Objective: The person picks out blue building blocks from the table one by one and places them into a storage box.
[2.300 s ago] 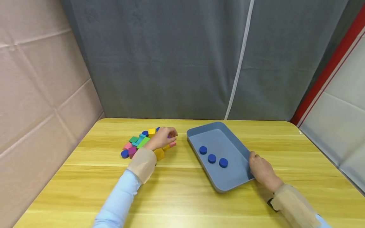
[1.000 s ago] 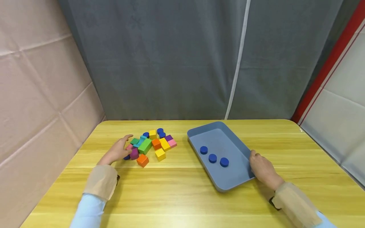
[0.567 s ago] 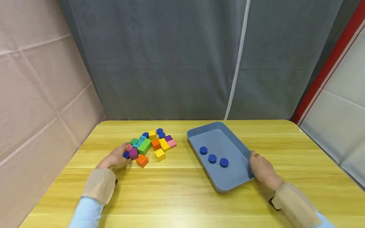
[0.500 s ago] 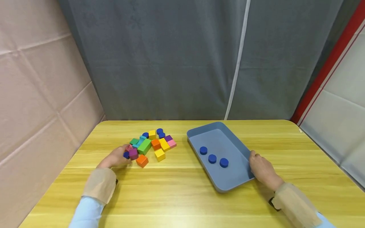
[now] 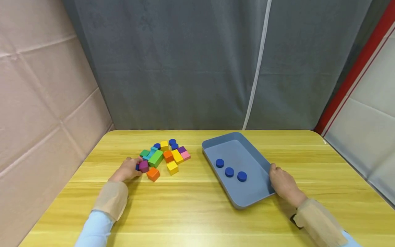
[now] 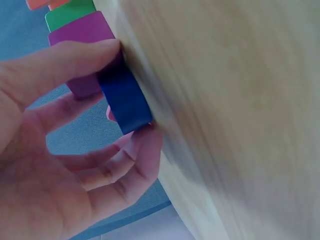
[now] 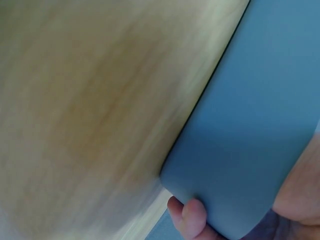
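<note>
At the left end of a pile of coloured blocks, my left hand [image 5: 126, 169] pinches a blue round block [image 6: 127, 102] between thumb and fingers. In the left wrist view this disc stands by the wood, with a magenta block [image 6: 82, 30] right behind the thumb. Most of the disc is hidden by the hand in the head view. My right hand [image 5: 285, 185] grips the near right corner of a blue-grey tray [image 5: 243, 154]. Three blue round blocks [image 5: 229, 172] lie in a slanting row inside it.
Between the hands, the pile holds a green block [image 5: 155, 159], an orange cube [image 5: 153, 174], a yellow cube [image 5: 172, 167] and several others. More blue round blocks [image 5: 172, 141] sit at its back edge. A grey curtain [image 5: 185, 68] hangs behind the wooden table [image 5: 191, 219].
My left hand has moved from over the right part of the pile to its left end, and its fingers have closed on the blue round block. My right hand and the tray stay put.
</note>
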Available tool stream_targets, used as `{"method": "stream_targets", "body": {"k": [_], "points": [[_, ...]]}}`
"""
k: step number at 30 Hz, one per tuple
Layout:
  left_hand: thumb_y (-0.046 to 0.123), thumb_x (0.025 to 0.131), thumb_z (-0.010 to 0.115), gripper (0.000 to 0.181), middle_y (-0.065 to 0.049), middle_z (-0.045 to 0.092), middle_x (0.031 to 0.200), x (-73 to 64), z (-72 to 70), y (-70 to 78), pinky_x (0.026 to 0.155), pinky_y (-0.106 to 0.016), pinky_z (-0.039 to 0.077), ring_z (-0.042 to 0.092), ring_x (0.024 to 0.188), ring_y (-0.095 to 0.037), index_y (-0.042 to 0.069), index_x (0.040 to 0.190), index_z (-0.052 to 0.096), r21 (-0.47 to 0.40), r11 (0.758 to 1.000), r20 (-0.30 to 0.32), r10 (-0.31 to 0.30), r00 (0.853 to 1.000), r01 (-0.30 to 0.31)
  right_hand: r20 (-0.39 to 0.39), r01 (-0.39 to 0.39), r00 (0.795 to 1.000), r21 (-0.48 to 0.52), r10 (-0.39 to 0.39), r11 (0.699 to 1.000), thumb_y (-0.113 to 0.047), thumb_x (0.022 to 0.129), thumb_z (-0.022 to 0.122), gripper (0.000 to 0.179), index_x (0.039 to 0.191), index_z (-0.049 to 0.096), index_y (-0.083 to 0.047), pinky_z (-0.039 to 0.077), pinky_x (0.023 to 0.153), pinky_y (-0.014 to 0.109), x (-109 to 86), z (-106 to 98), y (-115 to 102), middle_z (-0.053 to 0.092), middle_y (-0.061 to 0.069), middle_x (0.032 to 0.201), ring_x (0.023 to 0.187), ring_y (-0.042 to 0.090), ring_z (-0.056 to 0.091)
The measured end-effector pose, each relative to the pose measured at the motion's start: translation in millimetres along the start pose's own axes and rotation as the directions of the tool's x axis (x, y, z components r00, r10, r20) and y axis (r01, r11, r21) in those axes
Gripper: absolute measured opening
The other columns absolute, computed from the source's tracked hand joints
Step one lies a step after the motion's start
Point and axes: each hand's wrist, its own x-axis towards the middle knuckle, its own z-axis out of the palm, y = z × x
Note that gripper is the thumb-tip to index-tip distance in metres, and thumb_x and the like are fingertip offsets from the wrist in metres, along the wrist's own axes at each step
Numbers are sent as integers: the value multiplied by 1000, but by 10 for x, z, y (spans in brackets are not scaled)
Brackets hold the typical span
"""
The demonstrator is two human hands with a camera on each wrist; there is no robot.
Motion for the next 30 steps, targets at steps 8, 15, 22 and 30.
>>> {"method": "stream_targets", "body": {"k": [8, 15, 22, 30], "points": [[1, 73, 68, 39, -23, 53, 94, -17, -24, -2, 80, -47, 41, 43, 87, -33, -8, 108, 53, -40, 999, -7, 14, 1000, -14, 0, -8, 1000, 12, 8, 1000, 12, 68, 60, 26, 84, 41, 17, 42, 38, 35, -3, -3, 3, 47, 19, 61, 49, 29, 53], [-1, 72, 67, 34, -24, 58, 93, -27, -36, -14, 80, -45, 44, 51, 81, -30, -11, 102, 53, -62, 998, 24, -5, 1000, 6, 0, -2, 1000, 9, 2, 1000, 12, 68, 61, 27, 85, 41, 18, 42, 38, 34, -5, 0, 6, 47, 19, 61, 49, 28, 53], [2, 68, 67, 19, -11, 51, 71, -56, -67, -22, 60, -32, 41, 45, 65, -23, -7, 79, 55, -43, 998, 40, -50, 998, 52, 5, -2, 1000, 9, 2, 1000, 11, 68, 62, 28, 86, 41, 19, 42, 38, 34, -7, 4, 6, 47, 20, 62, 49, 28, 53], [-1, 63, 61, 23, -12, 52, 75, -102, -118, -21, 58, -29, 40, 46, 67, -24, -7, 83, 53, -51, 998, 89, -39, 995, 44, 0, 1, 1000, 7, -1, 1000, 11, 68, 63, 29, 85, 41, 18, 43, 38, 34, -8, -1, 1, 47, 20, 62, 49, 29, 53]]}}
